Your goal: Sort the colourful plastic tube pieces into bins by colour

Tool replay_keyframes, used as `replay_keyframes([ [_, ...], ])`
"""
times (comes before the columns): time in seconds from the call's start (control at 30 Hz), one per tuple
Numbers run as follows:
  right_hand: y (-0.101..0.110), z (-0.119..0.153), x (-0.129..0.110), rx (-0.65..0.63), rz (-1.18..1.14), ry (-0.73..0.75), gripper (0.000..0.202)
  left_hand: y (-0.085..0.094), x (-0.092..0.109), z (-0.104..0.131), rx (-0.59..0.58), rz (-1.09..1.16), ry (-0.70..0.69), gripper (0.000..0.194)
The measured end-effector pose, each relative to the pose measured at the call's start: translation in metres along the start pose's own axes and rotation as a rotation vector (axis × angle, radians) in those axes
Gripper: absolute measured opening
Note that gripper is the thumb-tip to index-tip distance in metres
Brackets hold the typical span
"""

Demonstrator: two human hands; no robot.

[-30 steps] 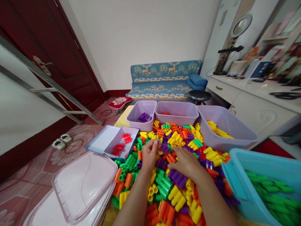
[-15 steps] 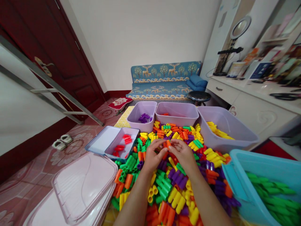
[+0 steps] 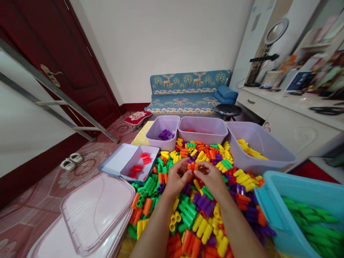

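Note:
My left hand (image 3: 176,179) and my right hand (image 3: 210,178) meet above the heap, fingers curled towards each other. Between their fingertips are small orange plastic tube pieces (image 3: 192,166), side by side and gripped from both sides. Whether these are joined cannot be made out. Beneath and around my hands spreads a pile of similar tubes, some in joined rows: green ones (image 3: 186,211), purple ones (image 3: 205,204), yellow ones (image 3: 202,228) and orange ones (image 3: 190,244).
Lilac bins holding purple (image 3: 162,144), orange (image 3: 202,135) and yellow pieces (image 3: 268,163) line the far side. A turquoise bin (image 3: 271,211) with green pieces stands right. At left are an open case (image 3: 114,161) with red pieces and stacked lids (image 3: 96,211).
The orange pieces between my fingertips have turned and now show as a pair side by side. My right hand has shifted slightly; the pile and bins look the same.

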State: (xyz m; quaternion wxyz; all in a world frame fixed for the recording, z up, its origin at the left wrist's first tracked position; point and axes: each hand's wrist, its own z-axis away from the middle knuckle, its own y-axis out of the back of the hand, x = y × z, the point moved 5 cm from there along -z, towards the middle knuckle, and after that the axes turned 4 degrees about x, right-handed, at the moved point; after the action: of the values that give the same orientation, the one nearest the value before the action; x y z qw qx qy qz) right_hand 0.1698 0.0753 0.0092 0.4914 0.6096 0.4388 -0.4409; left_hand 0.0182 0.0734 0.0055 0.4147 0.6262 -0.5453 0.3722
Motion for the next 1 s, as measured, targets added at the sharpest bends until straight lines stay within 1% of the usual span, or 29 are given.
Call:
replay_keyframes([
  [0.07, 0.006, 0.0, -0.003, 0.018, 0.033, 0.014, 0.021, 0.001, -0.005, 0.0, 0.022, 0.046, 0.03, 0.041],
  [0.13, 0.011, 0.002, -0.009, -0.034, 0.053, 0.037, 0.022, 0.003, -0.012, -0.001, 0.058, 0.073, 0.059, 0.037],
  [0.17, 0.014, 0.003, -0.012, -0.086, 0.083, 0.046, 0.024, 0.004, -0.015, -0.001, 0.085, 0.077, 0.072, 0.035],
  [0.23, 0.015, 0.005, -0.019, -0.243, 0.178, 0.064, 0.026, 0.006, -0.02, -0.001, 0.136, 0.08, 0.096, 0.031],
  [0.3, 0.015, 0.004, -0.025, -0.399, 0.27, 0.077, 0.022, 0.007, -0.023, -0.001, 0.169, 0.085, 0.112, 0.028],
  [0.33, 0.017, 0.002, -0.03, -0.416, 0.277, 0.08, 0.019, 0.007, -0.024, -0.001, 0.176, 0.085, 0.116, 0.027],
  [0.37, 0.02, -0.003, -0.035, -0.367, 0.237, 0.081, 0.017, 0.008, -0.024, -0.001, 0.178, 0.08, 0.117, 0.026],
  [0.4, 0.024, -0.009, -0.041, -0.262, 0.147, 0.084, 0.019, 0.008, -0.024, -0.001, 0.178, 0.071, 0.112, 0.025],
  [0.47, 0.036, -0.02, -0.051, 0.013, -0.123, 0.103, 0.03, 0.008, -0.022, -0.002, 0.174, 0.044, 0.097, 0.023],
  [0.5, 0.04, -0.023, -0.053, 0.123, -0.252, 0.121, 0.038, 0.008, -0.022, -0.003, 0.172, 0.032, 0.09, 0.022],
  [0.53, 0.042, -0.026, -0.052, 0.194, -0.341, 0.142, 0.044, 0.008, -0.021, -0.003, 0.17, 0.022, 0.084, 0.022],
  [0.57, 0.043, -0.028, -0.05, 0.233, -0.371, 0.163, 0.048, 0.009, -0.02, -0.003, 0.17, 0.014, 0.078, 0.021],
  [0.6, 0.044, -0.03, -0.046, 0.26, -0.338, 0.18, 0.049, 0.009, -0.02, -0.004, 0.17, 0.006, 0.072, 0.021],
  [0.63, 0.044, -0.032, -0.041, 0.28, -0.252, 0.191, 0.049, 0.009, -0.019, -0.004, 0.169, -0.002, 0.063, 0.021],
  [0.7, 0.046, -0.037, -0.027, 0.295, 0.034, 0.2, 0.046, 0.01, -0.016, -0.004, 0.169, -0.029, 0.033, 0.02],
  [0.77, 0.046, -0.042, -0.014, 0.27, 0.362, 0.214, 0.047, 0.01, -0.012, -0.003, 0.171, -0.08, -0.017, 0.019],
  [0.83, 0.045, -0.046, -0.006, 0.239, 0.622, 0.235, 0.05, 0.011, -0.008, -0.003, 0.185, -0.151, -0.078, 0.019],
  [0.9, 0.043, -0.049, -0.001, 0.215, 0.783, 0.234, 0.054, 0.013, -0.005, -0.002, 0.215, -0.232, -0.131, 0.021],
  [1.0, 0.036, -0.047, 0.004, 0.142, 0.896, 0.192, 0.061, 0.013, -0.003, -0.002, 0.232, -0.374, -0.177, 0.026],
])
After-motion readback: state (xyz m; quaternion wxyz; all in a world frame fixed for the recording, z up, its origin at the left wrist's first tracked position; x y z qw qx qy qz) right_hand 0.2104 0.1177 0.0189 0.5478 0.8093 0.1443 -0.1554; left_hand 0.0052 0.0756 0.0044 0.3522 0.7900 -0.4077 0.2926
